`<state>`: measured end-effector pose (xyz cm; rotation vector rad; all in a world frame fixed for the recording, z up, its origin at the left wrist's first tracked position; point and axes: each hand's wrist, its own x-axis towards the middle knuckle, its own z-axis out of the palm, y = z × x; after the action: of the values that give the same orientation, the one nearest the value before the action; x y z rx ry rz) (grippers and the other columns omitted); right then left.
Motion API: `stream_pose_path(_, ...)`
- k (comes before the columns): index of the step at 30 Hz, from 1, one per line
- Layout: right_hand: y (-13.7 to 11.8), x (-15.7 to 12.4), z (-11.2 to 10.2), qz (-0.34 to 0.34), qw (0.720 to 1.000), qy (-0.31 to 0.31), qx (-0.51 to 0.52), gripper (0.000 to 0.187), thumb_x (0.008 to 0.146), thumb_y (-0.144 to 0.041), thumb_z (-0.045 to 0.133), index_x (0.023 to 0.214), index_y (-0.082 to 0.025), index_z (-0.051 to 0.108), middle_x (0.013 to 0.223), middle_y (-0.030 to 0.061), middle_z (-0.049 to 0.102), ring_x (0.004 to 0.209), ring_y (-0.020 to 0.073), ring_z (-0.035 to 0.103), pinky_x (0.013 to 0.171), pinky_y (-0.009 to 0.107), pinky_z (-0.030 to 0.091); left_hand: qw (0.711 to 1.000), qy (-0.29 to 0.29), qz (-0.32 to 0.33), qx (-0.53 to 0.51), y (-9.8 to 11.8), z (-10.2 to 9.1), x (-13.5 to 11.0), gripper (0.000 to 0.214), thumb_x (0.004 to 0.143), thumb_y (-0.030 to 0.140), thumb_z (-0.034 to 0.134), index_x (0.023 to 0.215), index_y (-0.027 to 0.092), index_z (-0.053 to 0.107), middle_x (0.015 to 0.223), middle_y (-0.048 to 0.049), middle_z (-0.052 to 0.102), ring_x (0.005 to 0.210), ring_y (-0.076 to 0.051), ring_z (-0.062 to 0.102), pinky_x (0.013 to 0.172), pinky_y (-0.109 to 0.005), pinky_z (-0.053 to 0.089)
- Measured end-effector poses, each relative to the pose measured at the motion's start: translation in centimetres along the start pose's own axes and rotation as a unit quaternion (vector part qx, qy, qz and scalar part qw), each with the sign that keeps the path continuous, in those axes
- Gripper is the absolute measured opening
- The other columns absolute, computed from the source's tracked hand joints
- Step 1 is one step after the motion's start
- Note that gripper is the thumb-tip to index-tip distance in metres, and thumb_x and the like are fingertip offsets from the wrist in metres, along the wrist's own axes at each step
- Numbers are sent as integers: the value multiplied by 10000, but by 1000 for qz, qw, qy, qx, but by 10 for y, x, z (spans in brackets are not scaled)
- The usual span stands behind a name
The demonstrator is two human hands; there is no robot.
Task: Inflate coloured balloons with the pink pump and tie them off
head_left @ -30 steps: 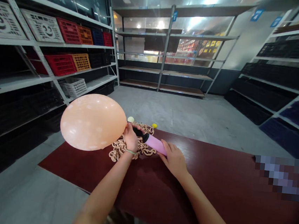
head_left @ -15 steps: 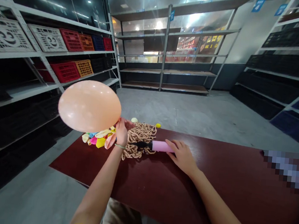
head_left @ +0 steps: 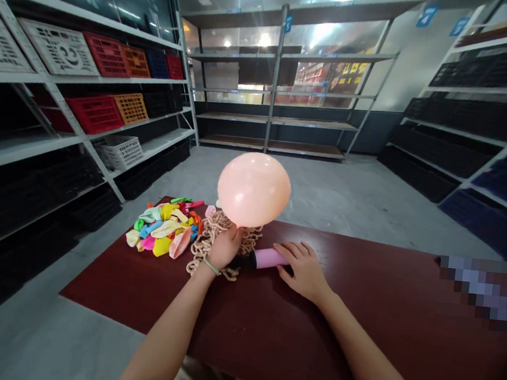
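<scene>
An inflated peach balloon (head_left: 253,190) stands upright over the pile, its neck pinched in my left hand (head_left: 224,248). My left fingers are closed, partly hidden behind the back of the hand. My right hand (head_left: 306,271) rests over the pink barrel of a hand-held balloon pump (head_left: 269,258), thumb and fingers around its right end. The pump's black end points left, partly hidden behind my left hand. Beige rope (head_left: 203,242) lies heaped under and around my left hand. Left of it is a pile of uninflated colourful balloons (head_left: 164,229).
The dark red table (head_left: 373,297) carries all of this, its left corner jutting over the grey floor. A pixelated patch (head_left: 481,289) covers something at the right. Shelves with crates (head_left: 105,54) line the left; a metal rack (head_left: 275,84) stands beyond the table.
My left hand has brought the inflated balloon from the left to above the rope, uncovering the pile of uninflated balloons. My right hand stays on the pump, which has tilted slightly. The view has shifted a little.
</scene>
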<state>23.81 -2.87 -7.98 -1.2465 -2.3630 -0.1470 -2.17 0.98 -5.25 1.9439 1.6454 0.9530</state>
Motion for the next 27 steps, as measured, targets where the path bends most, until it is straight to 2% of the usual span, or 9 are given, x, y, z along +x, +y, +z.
stream_pose_path(3,1,-1,2,9,1000,10,-13,468,902,-361,537,1347,-219,563,1235,107,632,1119,267,559,1012,472,381,999,-33,13,27,4,-1,-3,360,1016,355,317,935,181,622,811,-73,686,765,-198,641,723,-306,446)
stream_pose_path(7,2,-2,4,-4,999,34,-38,476,926,-407,539,1372,-240,533,1253,99,621,1172,269,541,1064,502,343,995,-55,23,75,9,2,-7,384,1025,351,298,924,178,626,838,-84,691,777,-196,653,708,-295,452)
stream_pose_path(11,-3,-2,1,-35,990,123,-59,440,916,-347,574,1338,-225,542,1228,101,629,1191,264,529,1057,477,371,989,-59,23,136,12,3,-8,367,1021,318,309,899,167,621,839,-103,684,790,-205,658,726,-297,465)
stream_pose_path(15,-13,7,-20,-57,975,193,-96,426,915,-240,539,1341,-259,537,1157,91,649,1152,260,561,1019,447,413,987,-69,40,139,14,4,-7,382,1016,302,304,876,164,632,857,-120,687,807,-219,663,754,-311,473)
stream_pose_path(18,-24,28,-49,-60,974,181,-125,482,922,-247,508,1403,-276,493,1246,103,617,1237,296,518,1067,490,373,987,-77,56,127,14,6,-7,373,1010,296,317,855,164,630,858,-128,684,801,-223,664,753,-309,476)
stream_pose_path(20,-31,47,-70,-90,974,157,-135,525,929,-257,495,1451,-281,444,1314,91,587,1293,310,475,1112,512,331,990,-68,54,112,14,7,-7,369,1008,302,324,849,164,627,850,-129,682,799,-223,664,759,-307,480)
stream_pose_path(24,-54,84,-98,-210,964,29,-160,630,941,-224,496,1531,-328,303,1485,30,476,1413,294,352,1200,523,229,995,-47,57,67,13,7,-8,330,998,311,359,885,154,626,864,-143,684,804,-239,666,772,-324,486)
stream_pose_path(27,-74,104,-101,-285,940,-40,-184,672,945,-163,465,1547,-350,233,1559,-24,381,1467,258,265,1222,548,183,996,-36,81,32,12,7,-8,261,973,267,418,879,144,628,872,-151,684,805,-251,665,778,-334,481)
